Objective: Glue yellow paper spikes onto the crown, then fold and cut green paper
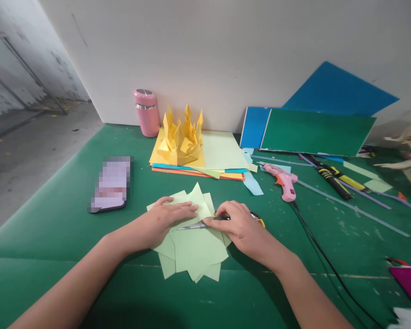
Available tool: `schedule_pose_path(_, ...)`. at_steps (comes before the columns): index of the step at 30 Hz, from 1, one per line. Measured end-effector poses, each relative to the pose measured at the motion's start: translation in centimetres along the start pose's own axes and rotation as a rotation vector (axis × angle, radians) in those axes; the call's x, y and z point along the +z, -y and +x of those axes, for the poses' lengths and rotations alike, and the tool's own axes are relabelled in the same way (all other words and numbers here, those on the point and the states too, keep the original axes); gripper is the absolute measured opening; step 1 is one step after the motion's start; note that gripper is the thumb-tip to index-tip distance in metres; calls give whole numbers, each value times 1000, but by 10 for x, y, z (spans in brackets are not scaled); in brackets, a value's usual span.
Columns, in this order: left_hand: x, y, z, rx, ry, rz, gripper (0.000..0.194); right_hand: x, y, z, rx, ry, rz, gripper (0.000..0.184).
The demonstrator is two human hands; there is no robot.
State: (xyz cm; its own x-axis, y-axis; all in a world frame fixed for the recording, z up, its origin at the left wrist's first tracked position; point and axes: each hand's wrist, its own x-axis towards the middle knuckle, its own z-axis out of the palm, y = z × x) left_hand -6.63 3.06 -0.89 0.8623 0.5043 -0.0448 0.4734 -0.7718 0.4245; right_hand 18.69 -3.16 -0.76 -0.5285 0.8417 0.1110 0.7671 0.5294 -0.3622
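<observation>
Several light green paper pieces point(200, 251) lie in a loose overlapping stack on the green table point(123, 292). On top is a folded green sheet point(197, 201) with a point facing away from me. My left hand point(166, 214) lies flat across this sheet, fingers stretched out, pressing it down. My right hand point(238, 226) is closed around scissors point(195, 225), whose metal blades run along the folded sheet's near edge. Part of the yellow and black handles shows beyond my right hand; the rest is hidden under it.
A yellow folded-paper crown point(183, 144) stands on coloured sheets point(222, 148), beside a pink flask point(147, 114). A phone point(111, 183) lies left. To the right are a pink glue gun point(282, 180) with a trailing cord, glue sticks, cutters point(332, 180) and leaning boards point(318, 130).
</observation>
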Motion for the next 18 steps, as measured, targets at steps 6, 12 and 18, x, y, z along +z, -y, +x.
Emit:
schedule_pose_path(6, 0, 0, 0, -3, 13, -26, 88, 1, 2, 1, -10, 3, -15, 53)
schedule_pose_path(12, 1, 1, 0, -17, -5, -39, 83, 4, 6, 3, -19, -1, -18, 55)
schedule_pose_path(18, 1, 0, 1, -25, -3, -46, 81, 6, 7, 3, -27, -7, -5, 51)
